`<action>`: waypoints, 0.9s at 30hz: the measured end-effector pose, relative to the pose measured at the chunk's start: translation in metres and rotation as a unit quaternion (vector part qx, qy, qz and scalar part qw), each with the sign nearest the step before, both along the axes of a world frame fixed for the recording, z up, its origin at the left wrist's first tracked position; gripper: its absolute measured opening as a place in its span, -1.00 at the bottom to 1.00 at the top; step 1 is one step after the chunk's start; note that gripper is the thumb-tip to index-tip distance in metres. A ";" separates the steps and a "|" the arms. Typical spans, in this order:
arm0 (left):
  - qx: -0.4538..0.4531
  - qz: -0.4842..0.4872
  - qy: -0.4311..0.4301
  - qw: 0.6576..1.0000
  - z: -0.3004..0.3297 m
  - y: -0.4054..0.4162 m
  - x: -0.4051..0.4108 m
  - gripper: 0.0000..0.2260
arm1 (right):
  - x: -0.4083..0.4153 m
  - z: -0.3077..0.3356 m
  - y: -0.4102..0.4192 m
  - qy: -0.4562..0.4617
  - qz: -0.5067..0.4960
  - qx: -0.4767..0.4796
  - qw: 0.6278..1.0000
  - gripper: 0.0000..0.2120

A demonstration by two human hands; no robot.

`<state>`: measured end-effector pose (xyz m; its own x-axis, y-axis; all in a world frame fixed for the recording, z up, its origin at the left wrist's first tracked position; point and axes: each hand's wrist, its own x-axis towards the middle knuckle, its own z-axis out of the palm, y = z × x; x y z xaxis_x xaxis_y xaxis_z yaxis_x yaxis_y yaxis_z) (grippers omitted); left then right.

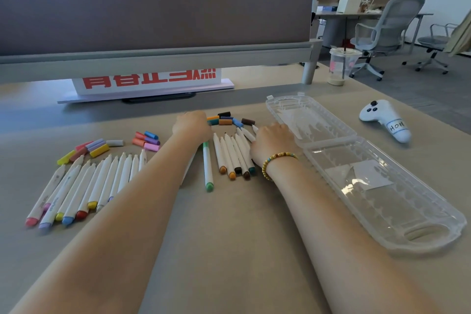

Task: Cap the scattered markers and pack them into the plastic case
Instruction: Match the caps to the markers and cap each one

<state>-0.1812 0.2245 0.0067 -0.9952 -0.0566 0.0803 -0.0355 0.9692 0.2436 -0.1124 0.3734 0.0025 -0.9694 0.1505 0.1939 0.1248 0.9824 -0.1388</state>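
Two groups of uncapped markers [233, 154] lie fanned near their loose caps [225, 120]; I see my left hand [191, 125] curled by those caps, its grip hidden, my right hand [274, 143] resting on marker tips, the open case [369, 176] waiting right

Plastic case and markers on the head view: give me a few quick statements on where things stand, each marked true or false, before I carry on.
1. The plastic case lies open with no markers in it. True.
2. The green marker already wears its cap. True.
3. The left hand grips the white controller. False: the controller lies untouched beyond the case; the left hand is by the dark caps.
4. The markers at left are all capped. False: their tips are bare, and the bright caps lie loose above them.
5. The right hand rests on the dark-ended markers. True.
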 end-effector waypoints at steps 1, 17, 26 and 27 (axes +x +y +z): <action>0.024 -0.001 0.015 1.000 0.002 -0.001 0.003 -0.77 | 0.001 0.001 0.000 -0.001 0.002 0.001 1.000 -0.74; 0.528 -0.057 -0.029 0.847 0.011 -0.035 0.057 -0.82 | 0.016 0.010 0.007 0.055 0.163 -0.264 0.949 -0.77; 0.515 -0.073 -0.045 0.853 0.008 -0.033 0.058 -0.84 | 0.015 0.009 0.007 0.056 0.186 -0.260 0.946 -0.75; 0.505 -0.078 -0.048 0.858 0.008 -0.032 0.058 -0.85 | 0.016 0.009 0.007 0.056 0.189 -0.259 0.946 -0.75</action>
